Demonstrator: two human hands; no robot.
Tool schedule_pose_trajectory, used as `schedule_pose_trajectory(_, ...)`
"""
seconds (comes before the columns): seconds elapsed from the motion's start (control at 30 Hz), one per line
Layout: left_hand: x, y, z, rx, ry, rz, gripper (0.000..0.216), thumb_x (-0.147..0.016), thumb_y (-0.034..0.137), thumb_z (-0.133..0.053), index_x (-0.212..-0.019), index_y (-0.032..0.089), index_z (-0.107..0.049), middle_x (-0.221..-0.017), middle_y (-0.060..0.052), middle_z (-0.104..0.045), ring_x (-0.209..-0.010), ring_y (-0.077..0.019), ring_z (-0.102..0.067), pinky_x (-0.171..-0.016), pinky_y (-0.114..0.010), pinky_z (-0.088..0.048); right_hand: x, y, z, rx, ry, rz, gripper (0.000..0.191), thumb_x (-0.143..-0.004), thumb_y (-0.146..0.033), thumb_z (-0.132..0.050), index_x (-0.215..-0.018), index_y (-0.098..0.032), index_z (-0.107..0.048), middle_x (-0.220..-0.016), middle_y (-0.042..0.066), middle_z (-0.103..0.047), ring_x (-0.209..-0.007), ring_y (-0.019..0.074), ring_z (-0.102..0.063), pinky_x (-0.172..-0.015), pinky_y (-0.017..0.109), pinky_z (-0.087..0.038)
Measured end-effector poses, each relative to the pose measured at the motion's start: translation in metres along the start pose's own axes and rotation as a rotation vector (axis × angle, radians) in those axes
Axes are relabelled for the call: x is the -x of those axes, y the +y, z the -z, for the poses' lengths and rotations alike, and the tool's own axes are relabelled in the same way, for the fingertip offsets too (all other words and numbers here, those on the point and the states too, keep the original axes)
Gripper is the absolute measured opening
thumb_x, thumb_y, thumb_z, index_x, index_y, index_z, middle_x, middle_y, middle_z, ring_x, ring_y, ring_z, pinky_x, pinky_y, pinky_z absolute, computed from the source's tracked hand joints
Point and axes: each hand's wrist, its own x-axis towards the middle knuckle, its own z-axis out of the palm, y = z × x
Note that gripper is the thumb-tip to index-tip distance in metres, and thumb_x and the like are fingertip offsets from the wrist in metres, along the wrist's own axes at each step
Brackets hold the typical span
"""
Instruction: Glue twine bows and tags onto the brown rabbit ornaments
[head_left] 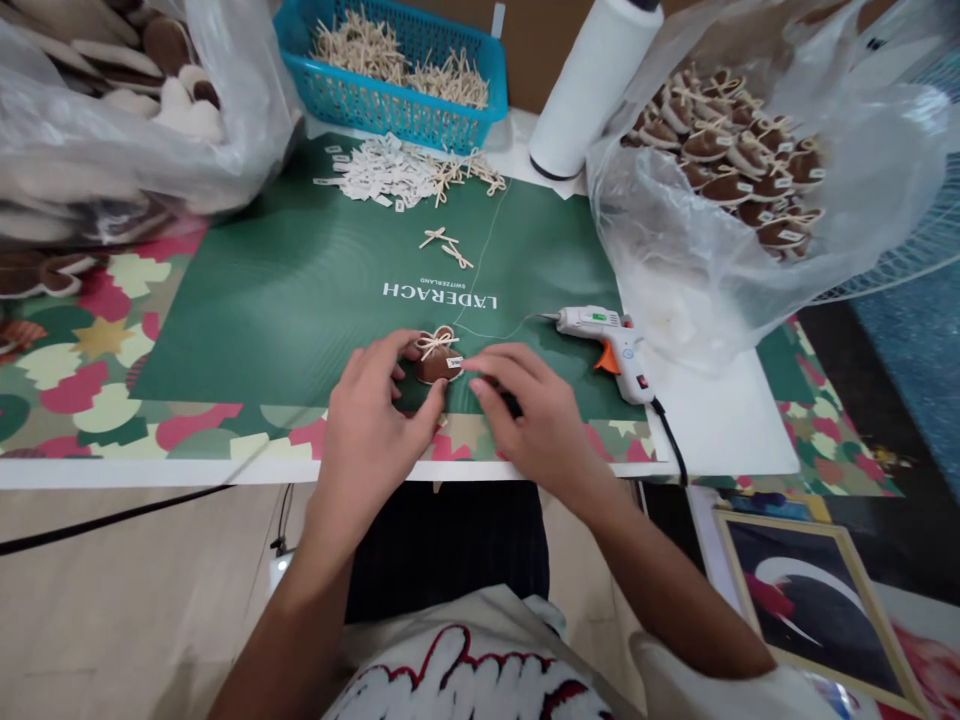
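Note:
A small brown felt piece (439,362) with a cream bow and a little white label lies on the green mat (300,290) near the front edge. My left hand (371,415) curls round its left side, fingertips touching it. My right hand (529,410) presses the white label with its fingertips, fingers close together over a dark object I cannot make out. A thin thread (487,320) runs from the piece up across the mat.
A white glue gun (611,345) lies right of my hands, its black cord dropping off the table. Loose bows (446,245), a pile of white labels (379,175), a blue basket (390,65) of bows, a white thread cone (589,85) and plastic bags (739,160) of brown pieces surround the mat.

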Motion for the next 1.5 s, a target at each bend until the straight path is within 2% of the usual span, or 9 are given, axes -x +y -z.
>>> schedule_pose_trajectory(0.13,-0.001,0.0,0.0,0.002,0.01,-0.009,0.039,-0.087,0.018,-0.076,-0.124,0.025,-0.066,-0.105,-0.002,-0.074,-0.083,-0.0179,-0.063,-0.072,-0.03,-0.053,0.013,-0.002,-0.014,0.1,-0.03,0.051,0.034,-0.108,-0.015,-0.047,-0.136,-0.02,-0.065,-0.13,0.013,-0.071,-0.12,0.026,-0.067,-0.106,0.045,-0.056)
schedule_pose_trajectory(0.3,-0.001,-0.002,-0.002,0.01,0.031,-0.007,0.04,-0.085,0.019,-0.077,-0.123,0.026,-0.067,-0.105,-0.002,-0.075,-0.08,-0.0178,-0.062,-0.071,-0.032,-0.053,0.009,0.001,-0.013,0.104,-0.055,0.05,0.033,-0.105,-0.01,-0.047,-0.131,-0.017,-0.066,-0.129,0.014,-0.072,-0.118,0.0258,-0.067,-0.106,0.045,-0.056)
schedule_pose_trajectory(0.5,0.0,-0.003,-0.002,0.018,0.036,0.001,0.04,-0.084,0.02,-0.078,-0.123,0.027,-0.068,-0.104,-0.002,-0.075,-0.079,-0.0178,-0.061,-0.072,-0.032,-0.053,0.009,-0.001,-0.013,0.029,0.008,-0.009,0.034,-0.107,-0.012,-0.043,-0.13,-0.02,-0.067,-0.128,0.012,-0.072,-0.12,0.0227,-0.068,-0.107,0.041,-0.056)
schedule_pose_trajectory(0.67,-0.001,-0.002,-0.002,0.015,0.036,0.008,0.038,-0.085,0.021,-0.078,-0.121,0.027,-0.069,-0.101,-0.001,-0.075,-0.078,-0.0177,-0.061,-0.071,-0.032,-0.053,0.009,-0.004,-0.016,0.175,-0.086,-0.009,0.041,-0.104,-0.007,-0.043,-0.135,-0.017,-0.067,-0.133,0.013,-0.072,-0.117,0.0272,-0.066,-0.103,0.046,-0.055)
schedule_pose_trajectory(0.83,-0.002,-0.001,-0.003,0.005,0.053,0.012,0.036,-0.085,0.022,-0.078,-0.12,0.026,-0.07,-0.099,-0.001,-0.075,-0.075,-0.0168,-0.059,-0.07,-0.031,-0.052,0.012,-0.012,-0.019,0.302,-0.102,-0.03,0.045,-0.105,-0.008,-0.041,-0.143,-0.014,-0.064,-0.141,0.013,-0.07,-0.115,0.0286,-0.065,-0.098,0.047,-0.054)
schedule_pose_trajectory(1.2,-0.003,0.0,-0.001,-0.022,0.048,0.059,0.037,-0.086,0.027,-0.078,-0.122,0.024,-0.07,-0.101,-0.002,-0.076,-0.076,-0.0165,-0.059,-0.074,-0.032,-0.053,0.012,-0.013,-0.019,0.235,-0.102,-0.072,0.044,-0.106,-0.009,-0.041,-0.142,-0.018,-0.065,-0.144,0.011,-0.07,-0.121,0.0263,-0.066,-0.103,0.045,-0.053)
schedule_pose_trajectory(1.27,-0.003,0.0,-0.001,-0.023,0.048,0.069,0.038,-0.086,0.028,-0.078,-0.123,0.024,-0.069,-0.101,-0.002,-0.076,-0.074,-0.016,-0.058,-0.075,-0.032,-0.054,0.011,-0.011,-0.019,0.152,-0.034,-0.082,0.04,-0.107,-0.011,-0.042,-0.137,-0.019,-0.068,-0.139,0.01,-0.072,-0.12,0.0251,-0.067,-0.103,0.044,-0.053)
schedule_pose_trajectory(1.4,-0.002,-0.002,0.0,0.013,0.029,0.085,0.037,-0.087,0.03,-0.077,-0.123,0.025,-0.068,-0.107,-0.002,-0.076,-0.076,-0.0152,-0.059,-0.076,-0.033,-0.054,0.011,-0.009,-0.015,-0.131,0.237,-0.184,0.027,-0.109,-0.019,-0.048,-0.116,-0.023,-0.074,-0.116,0.006,-0.078,-0.109,0.0191,-0.072,-0.095,0.035,-0.058)
schedule_pose_trajectory(1.5,-0.002,-0.005,0.001,0.049,0.019,0.105,0.039,-0.088,0.032,-0.077,-0.126,0.026,-0.068,-0.107,-0.002,-0.076,-0.078,-0.0156,-0.06,-0.077,-0.033,-0.054,0.01,-0.01,-0.014,-0.218,0.249,-0.233,0.019,-0.105,-0.02,-0.057,-0.11,-0.023,-0.075,-0.11,0.003,-0.078,-0.098,0.0164,-0.072,-0.086,0.03,-0.058)
